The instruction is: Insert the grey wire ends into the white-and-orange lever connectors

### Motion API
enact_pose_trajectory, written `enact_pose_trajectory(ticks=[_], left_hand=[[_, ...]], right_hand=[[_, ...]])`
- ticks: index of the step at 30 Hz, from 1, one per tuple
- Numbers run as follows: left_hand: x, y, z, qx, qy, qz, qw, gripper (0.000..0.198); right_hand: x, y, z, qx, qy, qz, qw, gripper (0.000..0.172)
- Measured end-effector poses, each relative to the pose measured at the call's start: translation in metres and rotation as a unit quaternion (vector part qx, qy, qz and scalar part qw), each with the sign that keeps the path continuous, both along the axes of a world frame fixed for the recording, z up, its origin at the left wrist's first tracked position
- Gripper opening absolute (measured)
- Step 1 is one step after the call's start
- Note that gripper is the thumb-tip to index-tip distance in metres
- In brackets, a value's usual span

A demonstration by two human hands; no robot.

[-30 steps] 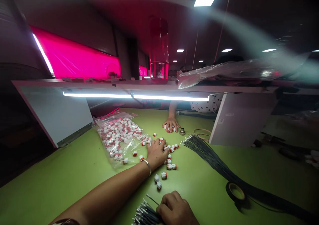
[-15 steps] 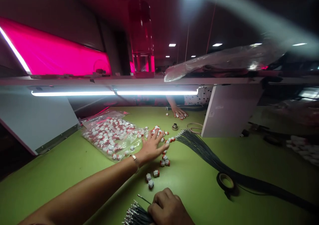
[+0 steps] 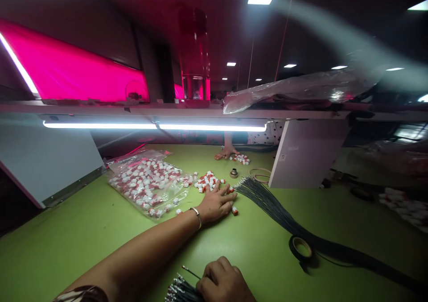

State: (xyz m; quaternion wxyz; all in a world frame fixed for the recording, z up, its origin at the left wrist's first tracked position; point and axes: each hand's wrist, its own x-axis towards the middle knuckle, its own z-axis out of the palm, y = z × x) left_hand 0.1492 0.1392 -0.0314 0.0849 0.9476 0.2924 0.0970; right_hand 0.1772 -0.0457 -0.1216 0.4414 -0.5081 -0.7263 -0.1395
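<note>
My left hand (image 3: 216, 202) lies flat on the green table (image 3: 83, 230), fingers spread over a small pile of red-and-white connectors (image 3: 207, 181); one connector (image 3: 235, 211) lies just right of it. A metal bangle circles that wrist. At the bottom edge my right hand (image 3: 223, 283) is curled round a bundle of grey wires with metal tips (image 3: 179, 290). A clear plastic bag of the same connectors (image 3: 143, 184) rests to the left of my left hand.
Another person's hand (image 3: 226, 153) rests at the far side beside more connectors (image 3: 241, 159). A long fan of grey wires (image 3: 277, 206) runs right, past a tape roll (image 3: 301, 247). A small metal ring (image 3: 233, 173) and rubber bands (image 3: 259, 173) lie near a white panel (image 3: 304, 152).
My left hand has swept the loose connectors away from me into a pile near the bag, and the few that lay near my right hand are gone from there. The other person's hand shifted.
</note>
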Motion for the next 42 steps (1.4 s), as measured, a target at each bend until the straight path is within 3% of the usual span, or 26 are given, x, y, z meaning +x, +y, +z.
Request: enact_pose_trajectory(ticks=[7,12,17,20,23,26,30,36,42], left_hand=[[0.027,0.048,-0.005,0.038,-0.033,0.080,0.996,0.034],[0.043,0.082,0.000,0.059,-0.073,0.128,0.987,0.033],[0.038,0.089,0.012,0.090,-0.139,0.140,0.976,0.034],[0.009,0.071,0.021,0.108,-0.161,0.116,0.974,0.034],[-0.038,0.042,0.024,0.118,-0.154,0.101,0.976,0.029],[-0.091,0.018,0.014,0.119,-0.108,0.093,0.983,0.025],[-0.145,0.009,-0.007,0.135,-0.070,0.169,0.974,0.035],[-0.193,0.005,-0.014,0.118,-0.027,0.220,0.968,0.047],[-0.239,-0.043,-0.009,0.104,-0.013,0.241,0.965,0.046]], right_hand=[[-0.002,-0.004,0.007,-0.014,-0.014,-0.010,1.000,0.046],[0.011,-0.010,0.021,-0.082,-0.098,0.033,0.991,0.025],[0.011,-0.009,0.020,-0.075,-0.077,0.027,0.994,0.032],[0.004,-0.006,0.014,-0.036,-0.036,0.013,0.999,0.041],[0.000,-0.004,0.010,-0.013,-0.007,0.007,1.000,0.042],[0.001,-0.004,0.010,-0.016,-0.007,0.014,1.000,0.041],[0.012,-0.009,0.019,-0.068,-0.047,0.050,0.995,0.033],[0.026,-0.017,0.035,-0.158,-0.074,0.104,0.979,0.024],[0.029,-0.018,0.037,-0.177,-0.053,0.146,0.972,0.020]])
